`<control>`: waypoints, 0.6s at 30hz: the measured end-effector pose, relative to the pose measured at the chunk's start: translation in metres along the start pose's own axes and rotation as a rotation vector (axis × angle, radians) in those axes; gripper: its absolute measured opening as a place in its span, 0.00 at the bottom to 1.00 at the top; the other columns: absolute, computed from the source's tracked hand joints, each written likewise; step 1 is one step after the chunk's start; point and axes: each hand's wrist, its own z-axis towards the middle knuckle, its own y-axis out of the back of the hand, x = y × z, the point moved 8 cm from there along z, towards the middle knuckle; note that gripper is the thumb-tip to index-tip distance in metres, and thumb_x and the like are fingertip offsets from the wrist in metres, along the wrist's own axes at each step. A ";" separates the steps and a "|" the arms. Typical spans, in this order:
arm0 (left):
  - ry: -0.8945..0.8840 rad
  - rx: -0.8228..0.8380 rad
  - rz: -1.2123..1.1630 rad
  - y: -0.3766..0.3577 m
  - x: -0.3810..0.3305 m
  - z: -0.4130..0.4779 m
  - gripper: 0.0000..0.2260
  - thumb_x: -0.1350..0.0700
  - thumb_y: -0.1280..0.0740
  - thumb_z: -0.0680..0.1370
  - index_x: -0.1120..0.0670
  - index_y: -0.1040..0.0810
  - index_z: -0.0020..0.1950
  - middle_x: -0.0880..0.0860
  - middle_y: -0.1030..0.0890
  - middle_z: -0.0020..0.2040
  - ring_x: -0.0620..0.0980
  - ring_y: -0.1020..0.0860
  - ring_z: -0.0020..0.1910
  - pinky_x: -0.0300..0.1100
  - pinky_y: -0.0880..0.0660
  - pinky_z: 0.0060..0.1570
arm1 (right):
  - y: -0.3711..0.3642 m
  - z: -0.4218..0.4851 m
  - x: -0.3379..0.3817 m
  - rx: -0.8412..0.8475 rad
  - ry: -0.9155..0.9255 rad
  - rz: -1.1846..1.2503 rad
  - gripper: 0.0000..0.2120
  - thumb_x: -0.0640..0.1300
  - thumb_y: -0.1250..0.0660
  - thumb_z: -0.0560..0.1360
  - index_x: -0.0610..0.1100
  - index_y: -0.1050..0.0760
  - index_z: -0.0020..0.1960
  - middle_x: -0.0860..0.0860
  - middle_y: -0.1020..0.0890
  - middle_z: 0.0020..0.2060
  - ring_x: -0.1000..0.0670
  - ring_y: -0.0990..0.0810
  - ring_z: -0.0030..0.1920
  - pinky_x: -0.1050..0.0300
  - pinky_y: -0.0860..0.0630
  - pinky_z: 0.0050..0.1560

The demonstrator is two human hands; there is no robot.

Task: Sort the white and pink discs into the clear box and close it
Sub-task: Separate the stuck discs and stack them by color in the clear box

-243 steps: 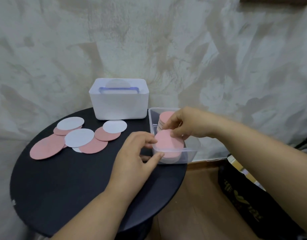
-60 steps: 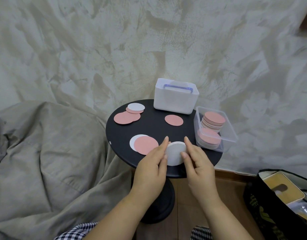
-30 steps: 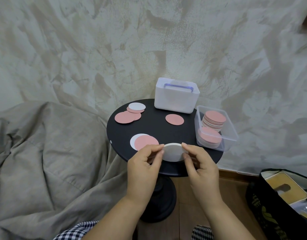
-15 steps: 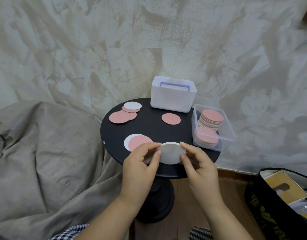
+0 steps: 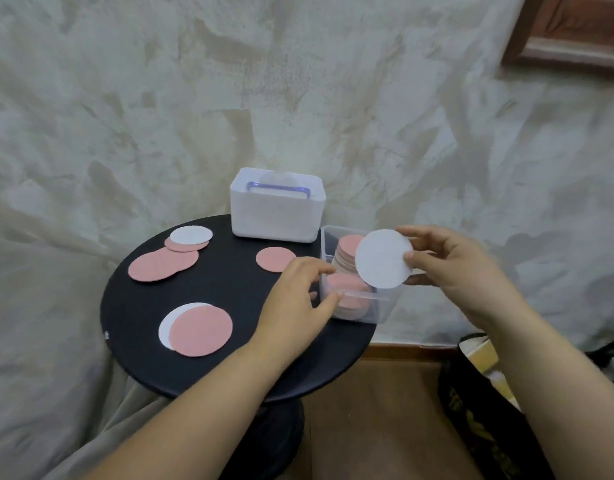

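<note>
My right hand [image 5: 451,268] pinches a white disc [image 5: 383,258] by its edge and holds it tilted above the clear box [image 5: 381,308]. The box stands at the right edge of the round black table [image 5: 229,278] and holds two stacks of pink discs [image 5: 349,252]. My left hand [image 5: 298,299] touches the box's near left corner with loosely curled fingers. On the table lie a pink disc over a white one [image 5: 200,329], a lone pink disc [image 5: 274,259], and a far-left cluster of pink discs topped by a white disc [image 5: 191,234].
A white lidded tub with a purple handle [image 5: 276,206] stands at the table's back edge against the draped cloth. A dark bag [image 5: 478,393] sits on the wooden floor at lower right. Grey fabric [image 5: 39,341] lies left of the table.
The white disc left the table's front edge; my right hand alone carried it up and right over the clear box. My left hand let go and moved to the box's corner.
</note>
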 end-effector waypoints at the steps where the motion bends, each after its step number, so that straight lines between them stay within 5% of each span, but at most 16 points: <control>1: -0.003 -0.011 -0.026 -0.001 0.003 0.000 0.11 0.58 0.30 0.73 0.51 0.24 0.55 0.41 0.27 0.52 0.39 0.26 0.52 0.36 0.23 0.49 | 0.002 0.007 -0.001 0.035 -0.030 -0.030 0.15 0.33 0.37 0.76 0.51 0.23 0.53 0.49 0.18 0.47 0.49 0.19 0.47 0.58 0.19 0.39; 11: -0.035 -0.060 -0.086 0.001 0.008 -0.006 0.09 0.60 0.29 0.72 0.52 0.23 0.51 0.42 0.25 0.55 0.36 0.25 0.53 0.30 0.23 0.41 | -0.048 0.041 -0.012 0.461 -0.152 -0.315 0.15 0.32 0.37 0.75 0.51 0.21 0.51 0.57 0.21 0.39 0.56 0.20 0.41 0.60 0.19 0.41; 18: -0.038 -0.066 -0.085 0.001 0.009 -0.006 0.10 0.59 0.29 0.72 0.53 0.23 0.52 0.42 0.26 0.55 0.36 0.25 0.53 0.30 0.23 0.41 | -0.067 0.046 -0.014 0.518 -0.124 -0.508 0.15 0.33 0.37 0.75 0.47 0.24 0.58 0.53 0.23 0.47 0.50 0.21 0.47 0.57 0.18 0.43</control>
